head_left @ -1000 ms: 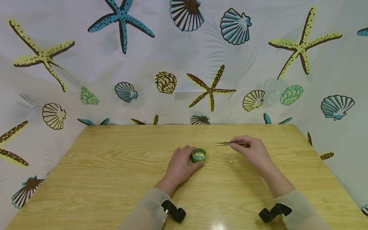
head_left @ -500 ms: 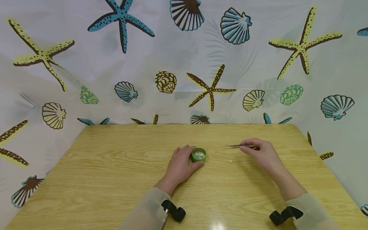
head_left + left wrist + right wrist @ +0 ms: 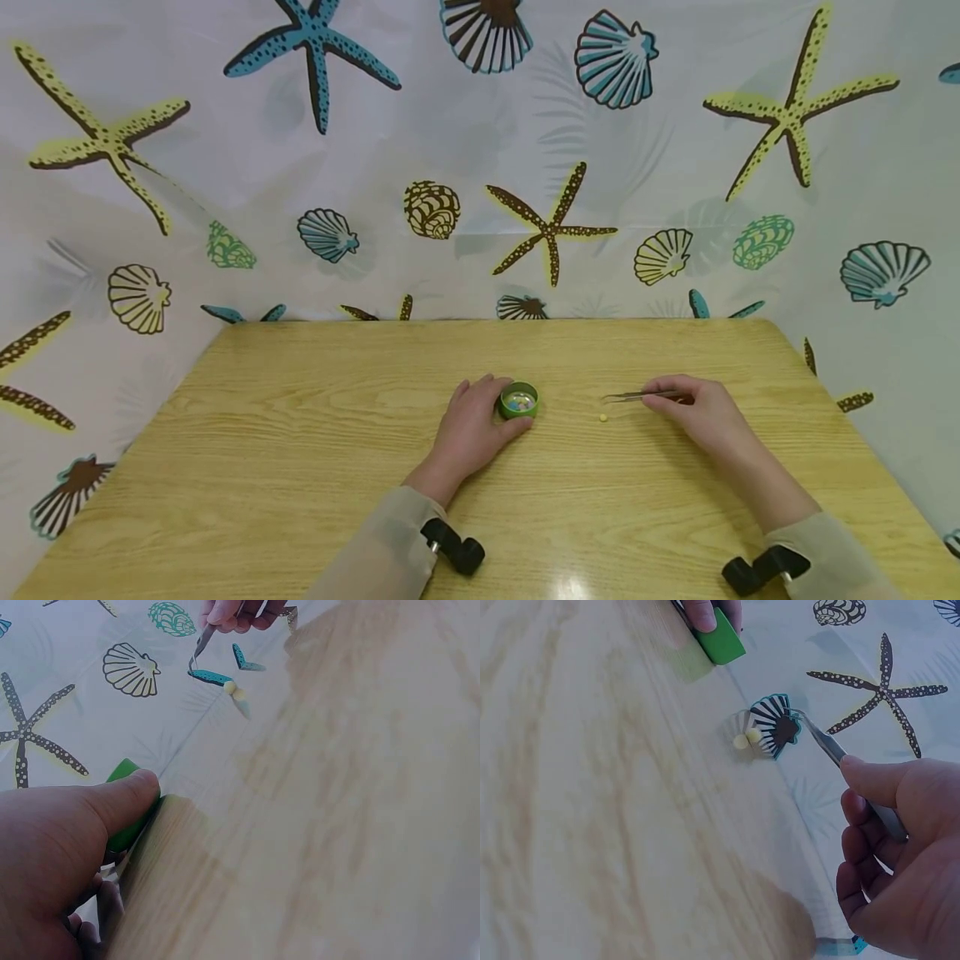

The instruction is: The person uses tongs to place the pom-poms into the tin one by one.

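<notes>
My left hand (image 3: 472,429) holds a small round green tin (image 3: 520,414) on the table, thumb and fingers curled round its side. Several tiny pastel pieces lie inside the tin. Pinched in my right hand (image 3: 703,410) is a pair of metal tweezers (image 3: 628,397), its bent tips pointing left. Below those tips, a small yellow bead (image 3: 603,418) sits on the wood, to the right of the tin. In the right wrist view the tweezer tips show apart from the bead (image 3: 753,735), with nothing seen between them.
The wooden table (image 3: 337,467) has a glossy, reflecting top. Behind it and along both sides hangs a pale cloth (image 3: 420,108) printed with starfish and shells. Black wrist mounts (image 3: 452,547) sit on both sleeves.
My right hand has moved right and a little nearer with the tweezers, so their tips come from near the tin to just above the bead. The left hand and tin stay put.
</notes>
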{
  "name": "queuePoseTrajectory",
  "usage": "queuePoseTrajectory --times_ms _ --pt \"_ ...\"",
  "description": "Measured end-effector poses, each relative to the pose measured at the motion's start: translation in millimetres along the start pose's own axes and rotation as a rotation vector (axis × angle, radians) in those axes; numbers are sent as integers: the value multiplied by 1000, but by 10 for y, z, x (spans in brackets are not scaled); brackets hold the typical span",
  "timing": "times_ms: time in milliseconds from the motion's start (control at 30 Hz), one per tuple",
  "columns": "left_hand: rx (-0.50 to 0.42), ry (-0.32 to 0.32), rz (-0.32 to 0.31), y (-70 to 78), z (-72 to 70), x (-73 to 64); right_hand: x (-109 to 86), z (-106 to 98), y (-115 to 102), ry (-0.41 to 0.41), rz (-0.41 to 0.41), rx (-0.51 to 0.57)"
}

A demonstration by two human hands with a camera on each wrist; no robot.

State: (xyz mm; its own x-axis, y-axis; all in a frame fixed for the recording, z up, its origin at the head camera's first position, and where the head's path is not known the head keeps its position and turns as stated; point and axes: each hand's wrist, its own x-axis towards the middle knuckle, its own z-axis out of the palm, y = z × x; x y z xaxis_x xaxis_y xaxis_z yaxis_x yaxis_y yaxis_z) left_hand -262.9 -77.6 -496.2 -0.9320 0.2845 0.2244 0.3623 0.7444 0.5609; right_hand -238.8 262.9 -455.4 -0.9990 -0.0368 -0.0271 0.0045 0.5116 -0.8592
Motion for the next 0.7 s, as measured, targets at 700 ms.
queuePoseTrajectory --times_ms 700 --pt "6 -16 -19 10 5 7 41 -18 163 -58 26 -19"
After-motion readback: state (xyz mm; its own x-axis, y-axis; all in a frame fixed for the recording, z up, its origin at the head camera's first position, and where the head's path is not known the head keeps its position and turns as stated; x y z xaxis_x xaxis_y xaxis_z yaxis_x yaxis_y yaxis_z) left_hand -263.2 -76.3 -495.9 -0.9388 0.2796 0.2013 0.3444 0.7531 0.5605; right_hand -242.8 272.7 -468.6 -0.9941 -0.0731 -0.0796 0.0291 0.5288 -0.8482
